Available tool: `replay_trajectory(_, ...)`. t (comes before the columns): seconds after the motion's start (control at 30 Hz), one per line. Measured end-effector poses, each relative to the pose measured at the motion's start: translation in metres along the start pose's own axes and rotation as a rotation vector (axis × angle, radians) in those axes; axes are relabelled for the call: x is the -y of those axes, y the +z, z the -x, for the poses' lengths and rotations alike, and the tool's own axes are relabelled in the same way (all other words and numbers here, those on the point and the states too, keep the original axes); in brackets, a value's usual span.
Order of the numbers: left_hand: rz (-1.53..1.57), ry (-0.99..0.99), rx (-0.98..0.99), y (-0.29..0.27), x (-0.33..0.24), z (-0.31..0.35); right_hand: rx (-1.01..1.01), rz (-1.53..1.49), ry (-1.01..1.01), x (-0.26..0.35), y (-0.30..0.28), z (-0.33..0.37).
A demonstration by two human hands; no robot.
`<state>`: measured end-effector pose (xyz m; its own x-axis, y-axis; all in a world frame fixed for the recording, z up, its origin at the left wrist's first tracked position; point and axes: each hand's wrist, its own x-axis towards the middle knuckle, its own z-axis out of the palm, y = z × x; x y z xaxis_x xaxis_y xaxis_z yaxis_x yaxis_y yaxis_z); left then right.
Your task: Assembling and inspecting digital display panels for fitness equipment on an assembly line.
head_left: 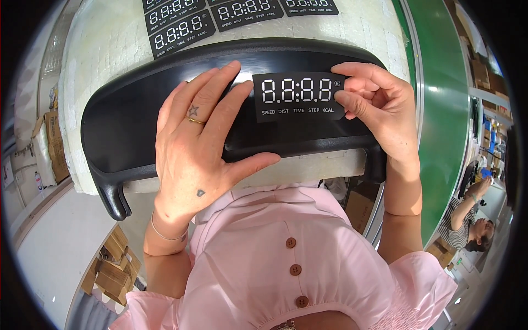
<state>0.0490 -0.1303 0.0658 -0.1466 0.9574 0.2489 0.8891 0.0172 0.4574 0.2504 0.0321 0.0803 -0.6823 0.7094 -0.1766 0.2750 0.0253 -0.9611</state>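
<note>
A long glossy black console panel (132,121) with a rounded rim lies across the work surface in front of me. On its right half is a dark rectangular display sticker (300,99) with white segment digits and a row of small lettering. My left hand (198,121) rests on the panel with its fingers stretched out, the index fingertip at the sticker's left edge and the thumb over the panel's front edge. Between thumb and index finger, my right hand (374,99) pinches the sticker's right edge. Whether the sticker lies fully flat on the panel, I cannot tell.
Several similar display stickers (184,36) lie in rows beyond the panel on the pale work surface (110,49). Cardboard boxes (115,275) stand at the lower left. Off to the right, past a green floor strip (443,82), another person (465,220) in a striped top has an arm raised.
</note>
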Motion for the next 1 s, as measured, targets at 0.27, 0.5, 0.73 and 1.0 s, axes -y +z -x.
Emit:
replay_trajectory(0.27, -0.023, 0.024, -0.009, 0.001, 0.001, 0.0, -0.004, 0.008, 0.006, 0.002, 0.001, 0.0)
replay_trajectory(0.5, -0.07, 0.025, 0.044, -0.002, -0.002, -0.002, -0.007, 0.002, 0.012, 0.001, 0.001, 0.0)
replay_trajectory(0.73, 0.022, -0.016, -0.006, 0.002, 0.002, 0.001, 0.012, -0.078, -0.035, 0.002, 0.004, 0.003)
replay_trajectory(1.0, 0.037, -0.02, -0.004, -0.003, 0.003, 0.0, -0.157, 0.653, -0.708, 0.065, 0.0, 0.057)
